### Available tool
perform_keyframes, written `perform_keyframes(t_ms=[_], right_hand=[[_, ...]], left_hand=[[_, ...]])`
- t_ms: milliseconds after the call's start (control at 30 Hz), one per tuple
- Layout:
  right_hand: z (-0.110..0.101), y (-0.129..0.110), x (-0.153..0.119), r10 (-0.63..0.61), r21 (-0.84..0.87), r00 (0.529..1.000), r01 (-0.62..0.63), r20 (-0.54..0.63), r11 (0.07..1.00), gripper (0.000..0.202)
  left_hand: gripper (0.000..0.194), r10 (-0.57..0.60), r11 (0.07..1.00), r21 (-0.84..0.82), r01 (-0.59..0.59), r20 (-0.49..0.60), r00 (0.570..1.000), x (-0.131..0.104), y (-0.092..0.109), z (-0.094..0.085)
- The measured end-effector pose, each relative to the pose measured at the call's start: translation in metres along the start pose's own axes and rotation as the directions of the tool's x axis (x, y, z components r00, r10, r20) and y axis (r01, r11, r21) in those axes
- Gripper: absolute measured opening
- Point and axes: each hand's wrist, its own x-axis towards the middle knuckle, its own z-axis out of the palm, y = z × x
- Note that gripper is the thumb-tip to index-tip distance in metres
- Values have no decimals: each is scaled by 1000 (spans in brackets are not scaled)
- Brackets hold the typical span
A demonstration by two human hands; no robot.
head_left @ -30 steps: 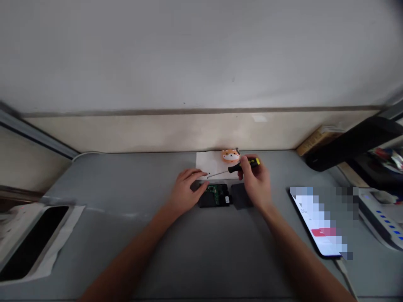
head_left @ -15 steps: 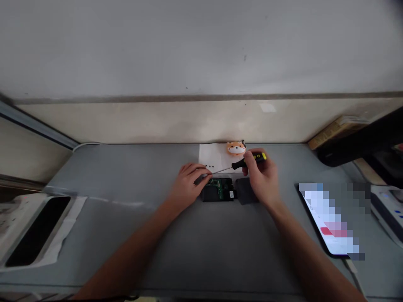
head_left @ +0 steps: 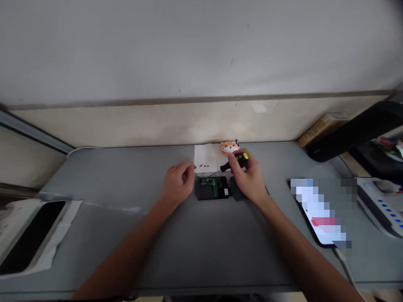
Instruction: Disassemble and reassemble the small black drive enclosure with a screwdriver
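My right hand (head_left: 250,178) is closed round the black and yellow handle of a screwdriver (head_left: 234,161). The thin shaft slants down to the left, its tip at the upper part of an open black case with a green circuit board (head_left: 215,186). Just left of that case is my left hand (head_left: 179,182), thumb and fingertips pinched together; anything between them is too small to make out. A dark flat piece (head_left: 236,191) lies partly under my right hand. Several tiny dark screws (head_left: 204,166) rest on a white paper (head_left: 201,155) behind the case.
An orange and white animal-faced trinket (head_left: 230,147) sits on the paper by the wall. To the right lie a lit phone (head_left: 307,205) with a cable, a power strip (head_left: 382,205) and a black cylinder (head_left: 346,132). A dark phone (head_left: 34,235) is at the left.
My left hand has drawn back left from the screwdriver tip and board, its fingers now pinched. The screwdriver now points steeper onto the board. The whole view has shifted slightly.
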Motion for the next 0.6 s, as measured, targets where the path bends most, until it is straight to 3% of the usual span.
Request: perform_keyframes(t_ms=[367,600], right_hand=[[2,-3,-2,-18,-16,1000,18,1,1000,31],[4,-8,-3,-13,-22,1000,13,-5,1000,29]], left_hand=[[24,245,970,-59,-237,234,941,0,2,0],[23,266,964,-43,-264,240,934,-1,2,0]])
